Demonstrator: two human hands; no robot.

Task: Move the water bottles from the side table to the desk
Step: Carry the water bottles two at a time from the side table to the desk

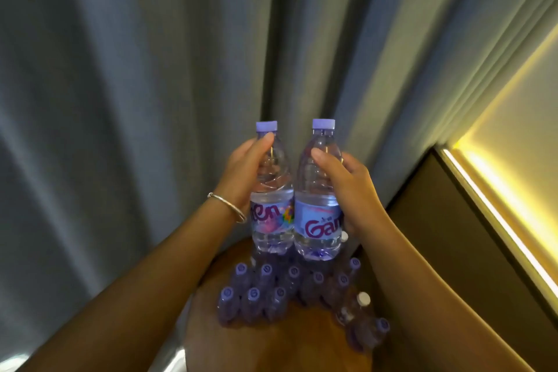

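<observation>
I see pleated grey curtain (151, 100); round wooden side table (302, 341) bearing clustered clear plastic bottles (271, 290), lilac caps. Above it, left hand (241, 172) grips one ribbed bottle (271, 190); right hand (347, 181) grips another (317, 190); both upright, touching.

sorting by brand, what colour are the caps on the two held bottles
Pale purple caps, clearest in the head view.

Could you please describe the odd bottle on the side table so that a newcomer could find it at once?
Start at the round wooden side table below the two raised hands, where bottles stand clustered. Go to the cluster's right edge, near the brown wall panel. There stands the white-capped bottle; the caps around it are purple.
</observation>
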